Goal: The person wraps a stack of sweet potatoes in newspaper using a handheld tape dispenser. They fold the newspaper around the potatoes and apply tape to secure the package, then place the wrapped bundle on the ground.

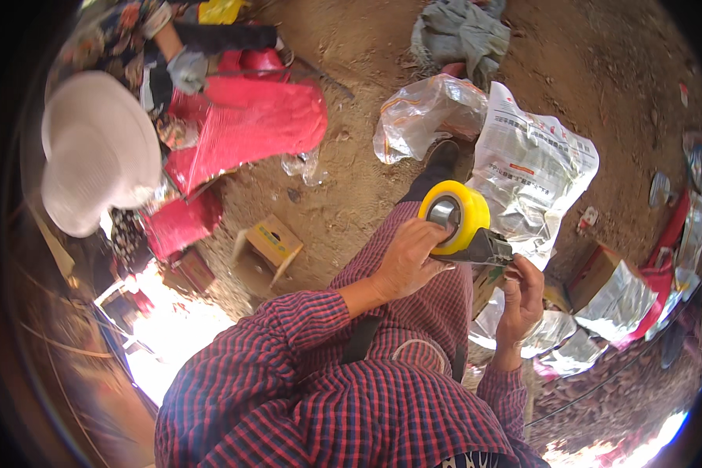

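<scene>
My left hand [406, 257] grips a tape dispenser [474, 245] loaded with a roll of yellow packing tape [479, 212], its fingers at the roll's core. At the dispenser's front end, the fingertips of my right hand [520, 298] pinch the tape's end or the cutter edge; which one cannot be told. Just beyond the dispenser lies a sheet of newspaper [526, 146], rumpled at its near end. Clear plastic wrapping [427, 114] with orange stripes touches the newspaper's left side.
A person in a pale hat [99, 152] and gloves works at upper left beside red plastic sheeting [257, 123]. An open cardboard box [275, 240] stands on the dirt floor. Grey cloth [462, 35] lies at the top. Another box [602, 278] and foil-like wrapping [614, 304] are at right.
</scene>
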Tool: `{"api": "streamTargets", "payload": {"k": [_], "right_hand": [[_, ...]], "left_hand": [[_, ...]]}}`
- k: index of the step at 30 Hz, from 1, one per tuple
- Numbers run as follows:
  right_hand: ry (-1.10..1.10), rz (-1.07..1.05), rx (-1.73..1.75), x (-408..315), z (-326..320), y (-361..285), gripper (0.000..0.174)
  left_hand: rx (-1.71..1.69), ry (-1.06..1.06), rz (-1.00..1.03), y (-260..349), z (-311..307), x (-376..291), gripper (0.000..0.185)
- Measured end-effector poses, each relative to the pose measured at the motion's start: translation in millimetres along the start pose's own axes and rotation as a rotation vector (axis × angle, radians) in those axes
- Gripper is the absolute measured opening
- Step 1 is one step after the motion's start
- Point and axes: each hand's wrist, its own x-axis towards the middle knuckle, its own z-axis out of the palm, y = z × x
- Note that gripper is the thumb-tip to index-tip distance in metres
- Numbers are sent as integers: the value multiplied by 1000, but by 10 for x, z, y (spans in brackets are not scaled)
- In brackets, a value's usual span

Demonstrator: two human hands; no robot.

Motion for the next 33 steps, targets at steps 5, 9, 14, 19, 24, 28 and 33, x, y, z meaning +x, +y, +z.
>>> {"api": "streamTargets", "payload": {"k": [5, 9, 14, 19, 24, 28, 33], "right_hand": [[-154, 29, -56, -524, -253, 112, 31], [-278, 43, -145, -963, -460, 51, 29], [-463, -25, -233, -1212, -539, -15, 24], [-689, -317, -483, -1258, -133, -333, 22], [-795, -579, -559, -1347, 234, -401, 24], [-830, -581, -566, -1567, 466, -377, 24], [-829, -506, -636, -1861, 743, -140, 22]], "left_hand": [[-120, 146, -222, 222, 439, -765, 46], [-270, 209, -386, 524, 666, -1297, 44], [-433, 330, -368, 710, 824, -1755, 50], [-416, 542, -493, 639, 805, -2286, 54], [-454, 632, -731, 555, 518, -2799, 58], [-674, 807, -793, 45, 764, -3229, 57], [-966, 783, -890, -258, 513, -3596, 57]]}}
